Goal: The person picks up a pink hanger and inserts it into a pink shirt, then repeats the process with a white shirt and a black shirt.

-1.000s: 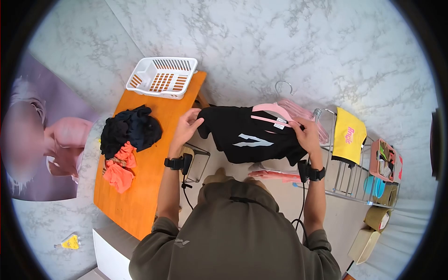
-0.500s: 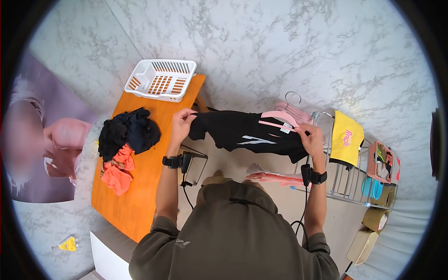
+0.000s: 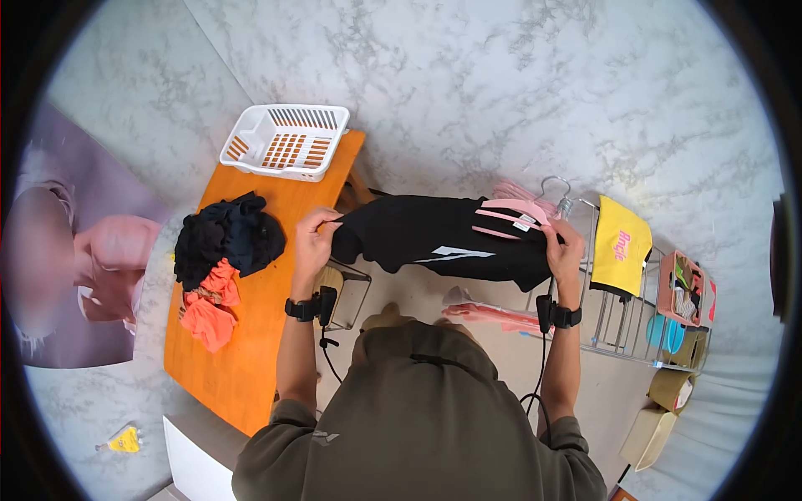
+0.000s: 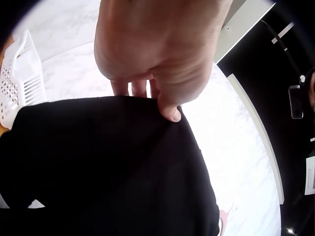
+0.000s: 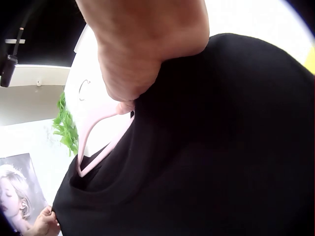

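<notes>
My left hand pinches one end of the black shirt, fingers and thumb clamped on the cloth's edge. My right hand, at 3 o'clock from it, has its fingers curled tight on the neck end, where the pink hanger pokes out. The shirt hangs stretched between both hands, in the air beside the table. On the table, a heap of black and orange clothes lies at 9 o'clock of my left hand, and a white basket stands at 12 o'clock.
</notes>
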